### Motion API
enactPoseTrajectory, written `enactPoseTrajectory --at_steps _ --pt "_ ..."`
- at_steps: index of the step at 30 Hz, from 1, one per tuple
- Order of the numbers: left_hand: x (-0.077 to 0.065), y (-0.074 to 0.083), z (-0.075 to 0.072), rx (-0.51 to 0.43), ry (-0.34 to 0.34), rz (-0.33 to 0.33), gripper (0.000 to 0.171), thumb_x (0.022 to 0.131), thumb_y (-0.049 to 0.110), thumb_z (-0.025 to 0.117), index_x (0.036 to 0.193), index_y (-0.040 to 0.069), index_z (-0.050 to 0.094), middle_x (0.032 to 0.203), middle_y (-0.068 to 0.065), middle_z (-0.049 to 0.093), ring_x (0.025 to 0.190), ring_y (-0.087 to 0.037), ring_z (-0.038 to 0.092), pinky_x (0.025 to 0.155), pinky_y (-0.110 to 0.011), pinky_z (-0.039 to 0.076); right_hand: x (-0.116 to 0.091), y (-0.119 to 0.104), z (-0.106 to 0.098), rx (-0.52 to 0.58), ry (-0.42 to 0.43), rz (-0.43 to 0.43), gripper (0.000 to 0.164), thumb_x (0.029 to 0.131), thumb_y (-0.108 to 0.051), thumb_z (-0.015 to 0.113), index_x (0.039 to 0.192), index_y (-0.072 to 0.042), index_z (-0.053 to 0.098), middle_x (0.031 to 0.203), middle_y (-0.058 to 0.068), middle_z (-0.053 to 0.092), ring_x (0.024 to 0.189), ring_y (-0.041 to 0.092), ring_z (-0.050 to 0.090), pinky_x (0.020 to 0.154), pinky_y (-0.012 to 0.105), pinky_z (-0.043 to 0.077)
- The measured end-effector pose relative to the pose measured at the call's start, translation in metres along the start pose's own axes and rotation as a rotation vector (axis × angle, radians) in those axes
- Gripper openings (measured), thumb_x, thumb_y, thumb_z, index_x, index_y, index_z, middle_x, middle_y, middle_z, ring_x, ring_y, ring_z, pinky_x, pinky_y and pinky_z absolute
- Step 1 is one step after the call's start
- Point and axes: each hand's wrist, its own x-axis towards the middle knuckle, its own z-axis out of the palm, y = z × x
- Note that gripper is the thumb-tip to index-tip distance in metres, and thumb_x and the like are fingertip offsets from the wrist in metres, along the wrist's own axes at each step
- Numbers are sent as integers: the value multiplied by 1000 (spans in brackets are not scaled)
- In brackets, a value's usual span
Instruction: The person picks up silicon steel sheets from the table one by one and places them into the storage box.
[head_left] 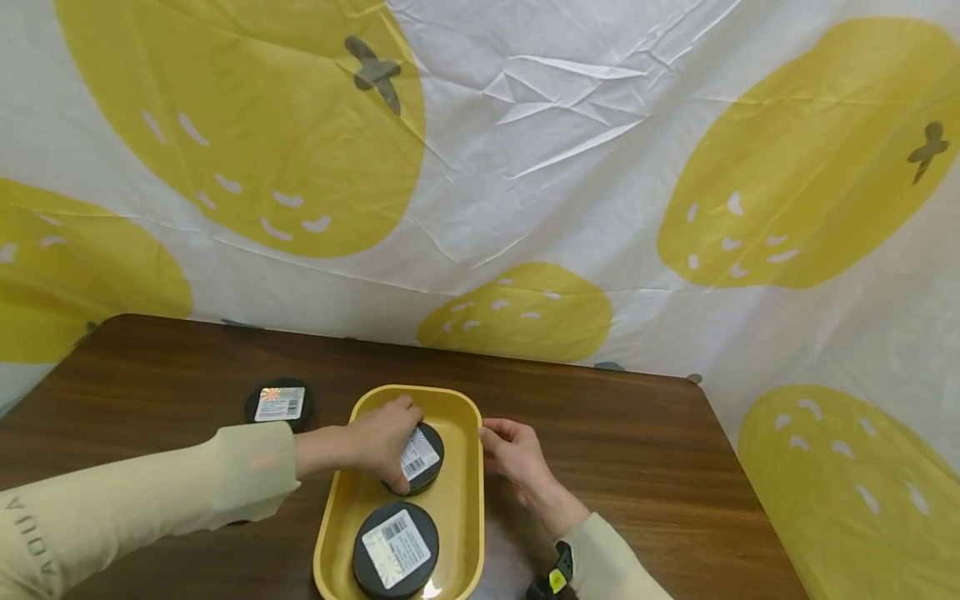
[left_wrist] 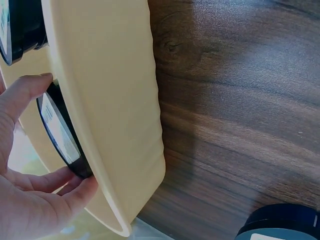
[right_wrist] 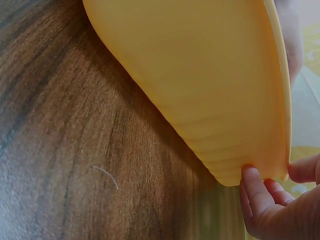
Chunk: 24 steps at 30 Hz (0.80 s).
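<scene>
A yellow rectangular tray (head_left: 459, 525) with rounded corners stands on the wooden table. In its far half, my left hand (head_left: 382, 437) grips a flat black round jar (head_left: 422, 458), thumb on the near side and fingers on the far side. The left wrist view shows the fingertips around the rim of this jar (left_wrist: 60, 132). A second black jar (head_left: 396, 550) with a white barcode label lies in the near half of the tray. At the far right corner, my right hand (head_left: 517, 458) pinches the tray's edge, fingers against the outer wall (right_wrist: 215, 95).
On the table left of the tray, beyond my left forearm, sits another labelled black jar (head_left: 279, 403). The dark wooden table (head_left: 622, 467) ends at a white cloth (head_left: 540, 167) printed with yellow lemons, which hangs behind it.
</scene>
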Motion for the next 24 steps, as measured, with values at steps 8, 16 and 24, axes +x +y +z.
enactPoseTrajectory --at_steps 8,16,24 --pt "0 -1 1 -6 2 2 68 46 20 92 99 -4 56 87 -6 45 76 -19 47 66 -34 46 -1 -1 0 -5 0 7 32 94 -7 53 116 16 54 105 20 60 92 20 60 76 39 53" --pt "0 -5 4 18 14 36 68 47 23 91 99 -5 57 85 -6 45 76 -18 46 66 -32 45 1 0 1 -2 0 2 30 94 -7 52 114 16 55 105 20 61 90 19 60 74 36 53" --pt "1 -7 -1 2 34 74 74 49 25 90 106 -10 56 95 -12 52 86 -23 51 78 -36 47 0 0 0 -4 -4 0 31 94 -7 52 115 16 55 105 21 61 89 20 61 74 37 53"
